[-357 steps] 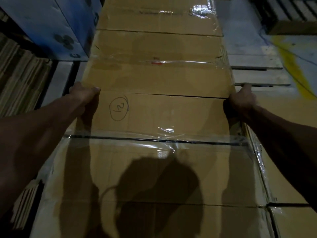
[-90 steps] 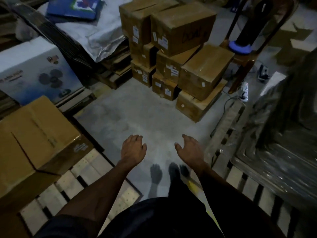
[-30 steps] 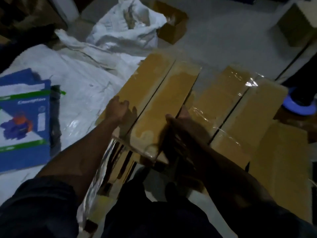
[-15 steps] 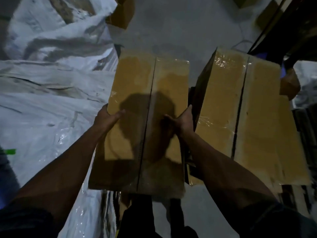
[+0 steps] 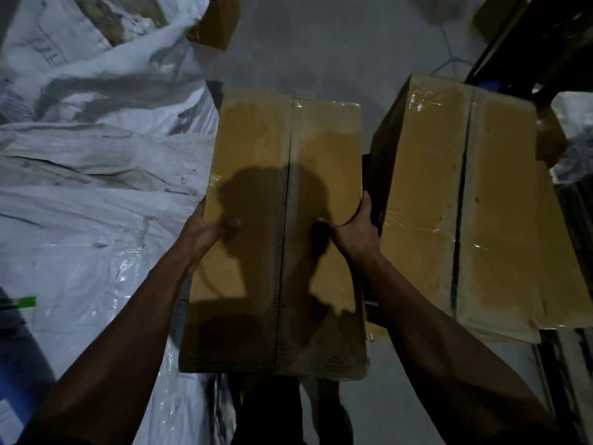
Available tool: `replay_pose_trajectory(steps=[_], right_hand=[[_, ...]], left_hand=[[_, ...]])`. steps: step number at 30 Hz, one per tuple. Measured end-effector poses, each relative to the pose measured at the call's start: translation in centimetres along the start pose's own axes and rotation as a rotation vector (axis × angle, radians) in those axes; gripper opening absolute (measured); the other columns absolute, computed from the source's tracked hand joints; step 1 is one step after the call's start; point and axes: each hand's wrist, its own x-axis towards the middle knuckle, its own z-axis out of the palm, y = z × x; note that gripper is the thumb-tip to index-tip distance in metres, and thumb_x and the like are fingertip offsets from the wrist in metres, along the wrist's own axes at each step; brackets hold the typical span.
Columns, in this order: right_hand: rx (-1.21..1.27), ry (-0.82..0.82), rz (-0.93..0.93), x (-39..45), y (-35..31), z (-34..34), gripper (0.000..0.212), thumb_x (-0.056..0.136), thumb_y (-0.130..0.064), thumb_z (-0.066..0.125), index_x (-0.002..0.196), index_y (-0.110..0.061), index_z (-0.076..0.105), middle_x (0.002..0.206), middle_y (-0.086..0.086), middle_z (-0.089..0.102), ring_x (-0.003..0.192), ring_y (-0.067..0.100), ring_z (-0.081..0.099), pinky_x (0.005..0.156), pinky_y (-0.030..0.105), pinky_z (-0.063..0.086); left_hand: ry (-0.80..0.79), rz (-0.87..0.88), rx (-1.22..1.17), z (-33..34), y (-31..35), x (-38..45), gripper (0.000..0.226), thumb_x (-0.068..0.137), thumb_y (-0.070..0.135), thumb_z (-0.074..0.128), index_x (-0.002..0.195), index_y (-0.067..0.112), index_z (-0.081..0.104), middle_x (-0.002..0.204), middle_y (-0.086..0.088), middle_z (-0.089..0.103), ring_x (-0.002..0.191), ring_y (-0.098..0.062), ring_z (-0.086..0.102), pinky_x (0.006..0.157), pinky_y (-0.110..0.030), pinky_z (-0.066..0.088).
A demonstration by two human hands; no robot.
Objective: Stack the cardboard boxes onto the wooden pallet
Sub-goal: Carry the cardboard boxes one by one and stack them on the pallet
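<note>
Two bare hands are clamped on one cardboard box (image 5: 279, 226), which is held up over a grey concrete floor (image 5: 314, 49). The left hand (image 5: 205, 234) is pressed to the box's left edge, with its thumb laid across the top face and its fingers hidden down the side. The right hand (image 5: 354, 231) is set likewise on the right edge, thumb on top, fingers wrapped out of sight. The box's top flaps are joined by a taped centre seam, and a dark shadow is cast across its near half.

Just beside it on the right, a second taped box (image 5: 465, 200) is seen, of like size, with a narrow dark gap left between the two; what it rests on cannot be told. White woven sacking and crumpled plastic sheet (image 5: 90, 162) are spread over the ground on the left. A smaller brown carton (image 5: 215, 24) is partly shown at the top edge, beyond the sheet. Dark framing (image 5: 526, 43) is crossed over the upper right corner, and a pale cable (image 5: 449, 56) is trailed on the floor near it. The room is dimly lit
</note>
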Motion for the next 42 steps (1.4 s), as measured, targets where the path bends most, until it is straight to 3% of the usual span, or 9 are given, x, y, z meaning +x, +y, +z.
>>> replay_pose_trajectory(steps=[4,7,15,18,22,30,35,40,42], right_hand=[[0.044,0.016,-0.069,-2.6,-0.5,-1.4,0.11,0.072,-0.058,0.081,0.155,-0.034,0.012,0.14,0.005,0.055,0.118,0.035,0.059,0.096,0.048,0.051],[0.081,0.023,-0.108,-5.3,-1.3,-2.8,0.108,0.066,-0.06,0.084,0.149,-0.04,0.018,0.133,0.0,0.059,0.113,0.031,0.061,0.092,0.052,0.054],[-0.013,0.006,-0.203,-14.7,-0.5,-6.3,0.12,0.072,-0.058,0.081,0.157,-0.033,0.0,0.149,0.009,0.047,0.129,0.037,0.051,0.105,0.049,0.044],[0.0,0.002,-0.199,-18.7,1.2,-6.8,0.12,0.074,-0.057,0.08,0.158,-0.035,-0.003,0.148,0.009,0.048,0.13,0.035,0.051,0.108,0.05,0.04],[0.071,0.03,-0.201,-24.4,5.3,-7.1,0.126,0.062,-0.063,0.084,0.154,-0.043,0.001,0.146,0.006,0.05,0.13,0.036,0.051,0.11,0.055,0.039],[0.102,0.062,-0.158,-35.3,14.4,-8.0,0.122,0.063,-0.062,0.084,0.155,-0.037,0.008,0.149,0.008,0.046,0.133,0.037,0.046,0.109,0.059,0.039],[0.15,0.072,-0.166,-40.8,18.1,-8.0,0.117,0.053,-0.072,0.079,0.147,-0.041,0.017,0.139,0.001,0.052,0.126,0.033,0.051,0.104,0.058,0.043],[0.19,0.082,-0.181,-43.8,20.0,-8.1,0.109,0.057,-0.069,0.077,0.145,-0.039,0.021,0.135,-0.001,0.054,0.124,0.032,0.053,0.105,0.058,0.041],[0.198,0.094,-0.165,-44.7,20.7,-8.1,0.11,0.056,-0.069,0.078,0.146,-0.04,0.021,0.136,-0.001,0.054,0.124,0.032,0.053,0.105,0.057,0.042]], left_hand=[[0.044,0.042,0.022,-0.5,1.0,-3.0,0.091,0.066,0.041,0.087,0.145,0.032,0.042,0.128,0.003,0.061,0.11,-0.02,0.062,0.094,-0.044,0.053],[0.086,0.109,-0.006,-0.9,2.0,-6.6,0.079,0.072,0.031,0.082,0.142,0.027,0.045,0.12,0.005,0.064,0.104,-0.012,0.063,0.088,-0.035,0.054],[0.186,0.239,0.005,-1.9,1.4,-18.6,0.074,0.077,0.028,0.08,0.142,0.028,0.043,0.126,0.001,0.061,0.108,-0.017,0.061,0.088,-0.038,0.051],[0.203,0.273,0.011,-1.7,0.1,-22.8,0.069,0.08,0.029,0.079,0.14,0.029,0.046,0.123,0.004,0.063,0.103,-0.011,0.062,0.08,-0.03,0.052],[0.185,0.29,0.022,-0.7,-2.8,-28.5,0.069,0.078,0.032,0.08,0.139,0.029,0.047,0.121,0.005,0.064,0.104,-0.013,0.064,0.08,-0.033,0.053],[0.159,0.328,0.088,2.5,-8.0,-40.2,0.066,0.084,0.026,0.076,0.141,0.026,0.045,0.116,0.007,0.061,0.097,-0.002,0.06,0.078,-0.024,0.05],[0.165,0.311,0.106,3.2,-10.6,-45.9,0.071,0.082,0.029,0.078,0.143,0.028,0.042,0.127,0.002,0.059,0.111,-0.02,0.059,0.095,-0.042,0.05],[0.159,0.332,0.106,3.5,-11.2,-49.2,0.068,0.083,0.023,0.075,0.142,0.025,0.042,0.121,0.002,0.06,0.101,-0.009,0.06,0.078,-0.028,0.05],[0.141,0.326,0.118,3.6,-11.5,-49.6,0.067,0.083,0.022,0.076,0.141,0.025,0.042,0.12,0.002,0.06,0.1,-0.009,0.06,0.08,-0.03,0.05]])
